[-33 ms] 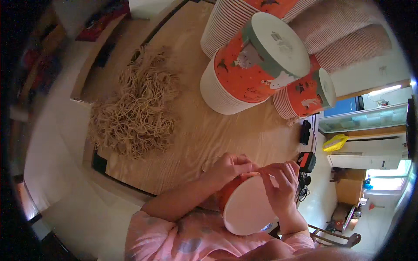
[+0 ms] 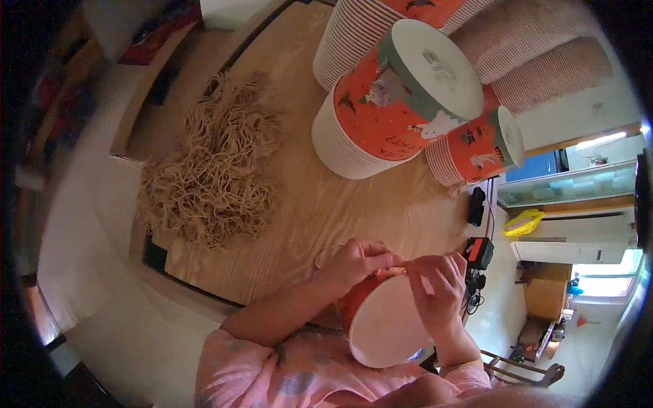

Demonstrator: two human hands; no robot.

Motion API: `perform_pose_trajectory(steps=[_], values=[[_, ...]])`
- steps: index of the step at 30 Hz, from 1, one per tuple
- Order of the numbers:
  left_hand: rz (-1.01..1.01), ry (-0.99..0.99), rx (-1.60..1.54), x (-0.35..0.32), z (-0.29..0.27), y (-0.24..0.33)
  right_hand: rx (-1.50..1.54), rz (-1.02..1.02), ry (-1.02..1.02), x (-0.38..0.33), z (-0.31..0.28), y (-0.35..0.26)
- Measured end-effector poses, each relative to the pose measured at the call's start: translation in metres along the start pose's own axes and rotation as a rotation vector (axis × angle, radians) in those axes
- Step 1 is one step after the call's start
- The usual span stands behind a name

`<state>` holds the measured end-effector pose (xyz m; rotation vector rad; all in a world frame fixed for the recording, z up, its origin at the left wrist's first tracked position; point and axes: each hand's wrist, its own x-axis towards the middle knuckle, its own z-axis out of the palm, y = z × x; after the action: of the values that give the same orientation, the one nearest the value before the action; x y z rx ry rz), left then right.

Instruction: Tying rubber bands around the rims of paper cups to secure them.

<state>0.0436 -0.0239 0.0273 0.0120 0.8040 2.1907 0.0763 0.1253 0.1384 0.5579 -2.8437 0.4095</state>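
A tangled heap of tan cord (image 2: 218, 170) lies on the wooden table (image 2: 313, 197). Rightward, the left hand (image 2: 364, 265) meets the right hand (image 2: 439, 289) at the edge of a tilted orange-and-white tub (image 2: 384, 326) before the person's chest; I can't tell what either grips.

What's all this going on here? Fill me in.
A person in a pink top works at an orange-and-white container. The left grip and right grip come together at its upper edge; whether something thin is between the fingertips is too small to tell. A loose heap of tan cord lies on the wooden table, with nested orange printed containers beyond.
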Motion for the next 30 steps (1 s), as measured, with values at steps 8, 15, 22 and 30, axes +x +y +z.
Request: perform_pose_trajectory(steps=[8, 15, 22, 30], values=[[-0.005, -0.060, -0.099, 0.007, -0.007, -0.007, -0.005, -0.030, -0.051, -0.005, -0.003, -0.005], [-0.020, -0.199, -0.086, 0.005, -0.013, 0.005, 0.000, -0.041, -0.065, -0.007, -0.004, -0.003], [-0.036, -0.158, -0.092, 0.000, -0.006, 0.016, 0.015, -0.041, -0.092, -0.007, -0.005, -0.002], [-0.094, -0.147, -0.114, 0.001, -0.006, 0.019, 0.037, -0.043, -0.097, -0.006, -0.004, 0.001]])
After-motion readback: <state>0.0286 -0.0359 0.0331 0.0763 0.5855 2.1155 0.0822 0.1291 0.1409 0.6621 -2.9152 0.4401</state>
